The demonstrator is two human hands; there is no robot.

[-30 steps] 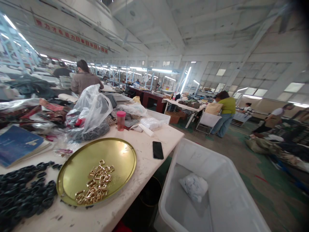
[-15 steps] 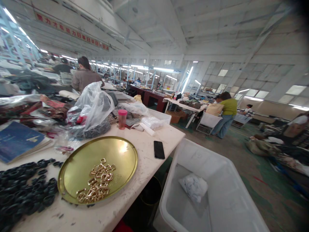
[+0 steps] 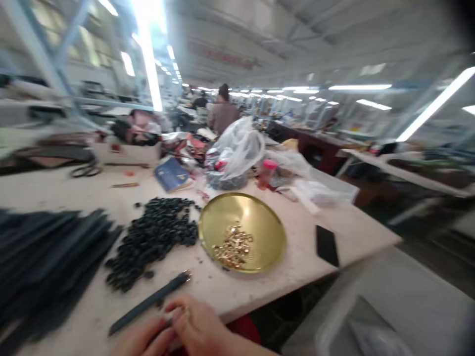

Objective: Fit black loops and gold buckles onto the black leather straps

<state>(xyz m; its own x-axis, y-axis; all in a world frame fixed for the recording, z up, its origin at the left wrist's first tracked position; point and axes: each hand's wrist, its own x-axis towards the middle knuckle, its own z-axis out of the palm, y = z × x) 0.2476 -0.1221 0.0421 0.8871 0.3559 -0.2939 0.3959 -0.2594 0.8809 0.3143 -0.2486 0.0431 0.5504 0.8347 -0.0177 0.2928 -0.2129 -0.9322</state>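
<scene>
My two hands meet at the bottom edge of a pale worktable (image 3: pixel 67 190), my left hand (image 3: pixel 143 340) beside my right hand (image 3: pixel 200 327), fingertips pinched together. Blur hides what lies between them. Just beyond the fingers a dark strap (image 3: pixel 148 300) lies slantwise on the table with a gold tip at its far end. Behind it is a pile of black rings (image 3: pixel 156 237). To the right, a round gold tray (image 3: pixel 276 232) holds a heap of gold buckles (image 3: pixel 233 247).
A thick stack of dark straps (image 3: pixel 44 257) fills the table's left side. A black phone (image 3: pixel 327 244) lies near the right edge, with a white bin (image 3: pixel 393 301) below it. Behind are a blue book (image 3: pixel 171 174), a plastic bag (image 3: pixel 239 148), a pink-lidded bottle (image 3: pixel 266 174) and scissors (image 3: pixel 86 170). A person (image 3: pixel 222 111) stands at the back.
The view has swung left and down, with strong blur. My hands, the single strap and the stack of straps have come into view. The tray and phone now sit further right.
</scene>
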